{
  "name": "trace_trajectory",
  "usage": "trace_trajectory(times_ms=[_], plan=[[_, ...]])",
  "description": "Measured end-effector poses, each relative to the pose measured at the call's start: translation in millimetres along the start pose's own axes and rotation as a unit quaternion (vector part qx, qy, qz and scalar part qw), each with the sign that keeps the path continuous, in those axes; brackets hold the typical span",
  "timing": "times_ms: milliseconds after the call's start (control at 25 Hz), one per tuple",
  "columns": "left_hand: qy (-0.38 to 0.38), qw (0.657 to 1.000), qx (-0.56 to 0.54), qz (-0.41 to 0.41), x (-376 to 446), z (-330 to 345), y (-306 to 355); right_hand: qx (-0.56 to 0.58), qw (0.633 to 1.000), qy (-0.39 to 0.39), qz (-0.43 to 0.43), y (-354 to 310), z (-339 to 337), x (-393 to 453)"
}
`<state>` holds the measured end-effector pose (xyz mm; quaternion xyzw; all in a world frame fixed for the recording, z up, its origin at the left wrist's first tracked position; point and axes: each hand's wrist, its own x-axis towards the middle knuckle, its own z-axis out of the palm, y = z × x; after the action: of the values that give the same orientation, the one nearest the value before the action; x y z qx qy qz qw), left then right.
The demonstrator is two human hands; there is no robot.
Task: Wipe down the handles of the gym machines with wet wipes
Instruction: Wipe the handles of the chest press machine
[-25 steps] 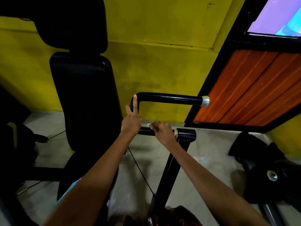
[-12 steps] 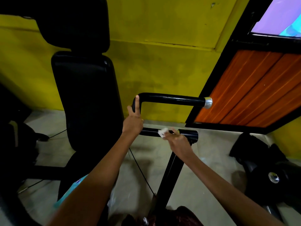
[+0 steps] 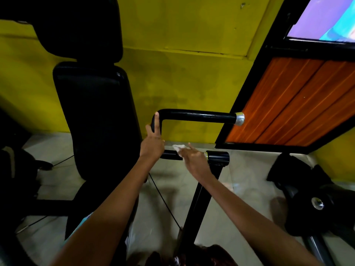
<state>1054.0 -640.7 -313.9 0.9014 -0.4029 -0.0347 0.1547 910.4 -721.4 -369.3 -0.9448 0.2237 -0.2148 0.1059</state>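
Observation:
A black U-shaped machine handle with a silver end cap juts out mid-frame. My left hand grips its bend, index finger stretched up along the curved part. My right hand presses a small white wet wipe against the lower bar of the handle, just left of the black collar. The wipe peeks out past my fingertips.
A black padded backrest and headrest stands left of the handle. The black upright post runs down from the collar, with a thin cable beside it. Black weight plates lie on the floor at right. Yellow wall and an orange panel lie behind.
My right hand slid along the lower bar with the wipe, first right toward the collar, then back left. My left hand stayed on the bend.

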Motion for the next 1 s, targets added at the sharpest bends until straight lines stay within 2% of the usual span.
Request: trace_trajectory(times_ms=[80, 160, 280, 440, 560, 680, 840, 920, 1000], plan=[[-0.004, 1.0, -0.003, 0.0, 0, -2, 0, -0.024, 0.999, 0.012, -0.027, 32, -19, -14], [-0.004, 1.0, -0.008, 0.004, -1, -3, 0, -0.036, 0.996, 0.064, -0.043, 53, -35, -31], [-0.009, 1.0, -0.012, 0.019, -1, -3, -1, -0.045, 0.996, 0.071, -0.038, 22, -16, -22], [-0.003, 0.999, -0.031, 0.039, 0, -7, -3, 0.014, 0.992, 0.068, -0.105, -36, 18, 16], [0.006, 0.999, -0.026, 0.047, 1, -8, -4, -0.026, 0.986, 0.058, -0.152, -2, 1, 6], [-0.001, 0.996, -0.07, 0.05, 2, -9, -5, -0.046, 0.986, 0.047, -0.154, 26, -8, -7], [-0.04, 0.985, -0.153, 0.064, 4, -12, -9, 0.001, 0.987, 0.019, -0.157, -24, 14, 26], [-0.061, 0.981, -0.177, 0.05, 6, -14, -12, 0.024, 0.985, 0.042, -0.164, -37, 14, 32], [-0.066, 0.981, -0.179, 0.044, 5, -17, -12, 0.024, 0.983, 0.073, -0.167, -20, 12, 20]])
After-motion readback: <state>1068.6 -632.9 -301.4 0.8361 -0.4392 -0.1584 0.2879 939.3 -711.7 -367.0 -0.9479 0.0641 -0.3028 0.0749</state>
